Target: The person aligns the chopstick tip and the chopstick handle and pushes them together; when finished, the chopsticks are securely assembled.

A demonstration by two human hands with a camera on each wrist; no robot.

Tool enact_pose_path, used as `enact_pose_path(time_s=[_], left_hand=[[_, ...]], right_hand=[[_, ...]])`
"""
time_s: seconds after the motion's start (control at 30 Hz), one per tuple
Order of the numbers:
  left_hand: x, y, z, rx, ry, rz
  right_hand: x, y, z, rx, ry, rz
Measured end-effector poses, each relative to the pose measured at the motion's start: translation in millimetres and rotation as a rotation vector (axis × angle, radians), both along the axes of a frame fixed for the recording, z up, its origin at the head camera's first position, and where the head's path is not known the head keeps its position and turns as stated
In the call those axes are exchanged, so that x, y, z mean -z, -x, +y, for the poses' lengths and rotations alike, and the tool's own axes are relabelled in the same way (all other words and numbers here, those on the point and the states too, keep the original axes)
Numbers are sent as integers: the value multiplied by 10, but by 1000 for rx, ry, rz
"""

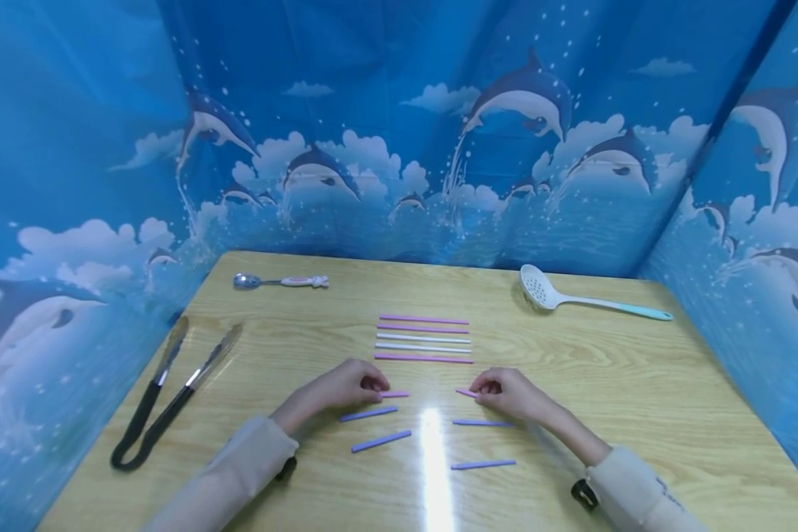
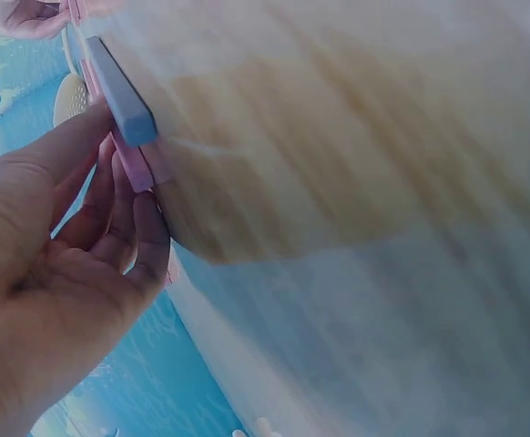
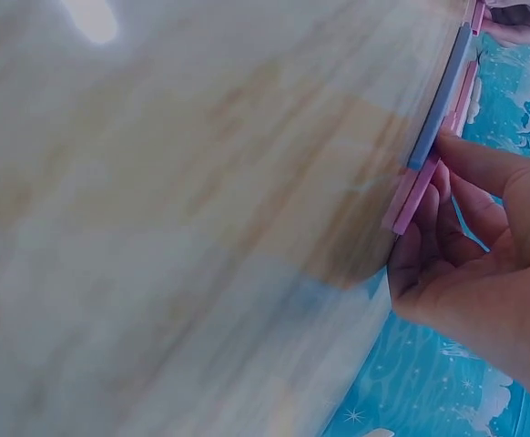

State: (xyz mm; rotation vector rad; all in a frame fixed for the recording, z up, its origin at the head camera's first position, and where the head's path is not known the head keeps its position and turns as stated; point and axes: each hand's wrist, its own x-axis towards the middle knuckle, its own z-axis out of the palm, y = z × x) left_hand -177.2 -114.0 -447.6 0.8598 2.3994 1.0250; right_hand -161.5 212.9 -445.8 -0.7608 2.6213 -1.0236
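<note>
My left hand (image 1: pixel 347 384) pinches a short pink stick (image 1: pixel 396 394) at its left end, low over the table. Mirroring it, my right hand (image 1: pixel 515 394) holds another short pink stick (image 1: pixel 465 392) by its right end. Nearer than the left hand lie two short purple sticks (image 1: pixel 369 414) (image 1: pixel 381 442), slightly slanted. Two more purple sticks (image 1: pixel 482 423) (image 1: pixel 483 465) lie below the right hand. In both wrist views, a bluish stick (image 2: pixel 122 96) (image 3: pixel 441 98) appears close beside the pink stick (image 2: pixel 134 167) (image 3: pixel 418 196) at the fingers.
Beyond the hands, several long sticks form a row, pink (image 1: pixel 423 359) and white (image 1: pixel 423 347). Black-handled tongs (image 1: pixel 149 414) lie at the left, a small pink-handled utensil (image 1: pixel 281 281) at the back left, a slotted skimmer (image 1: pixel 539 287) at the back right. Dolphin-print curtains (image 1: pixel 386 148) border the table (image 1: pixel 638 391).
</note>
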Motion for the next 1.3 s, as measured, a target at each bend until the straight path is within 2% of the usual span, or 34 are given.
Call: enact_pose_path(time_s=[0.13,0.3,0.4,0.53,0.73,0.93,1.3], left_hand=[[-13,3,3,-25,30,10],[-50,-11,0,-65,10,58],[-63,-11,1,-57,-12,94],[-90,-17,37,-64,-30,97],[-164,-36,134,-60,-48,119],[-185,-26,197,-39,-79,146],[-195,-12,229,-46,-131,133]], right_hand=[[-12,5,-2,2,-4,5],[-21,6,-16,6,14,6],[-47,-13,-46,28,21,-2],[-101,-46,-126,47,43,-3],[-163,-57,-254,22,106,50],[-208,-68,-339,14,139,76],[-220,-49,-393,6,149,87]])
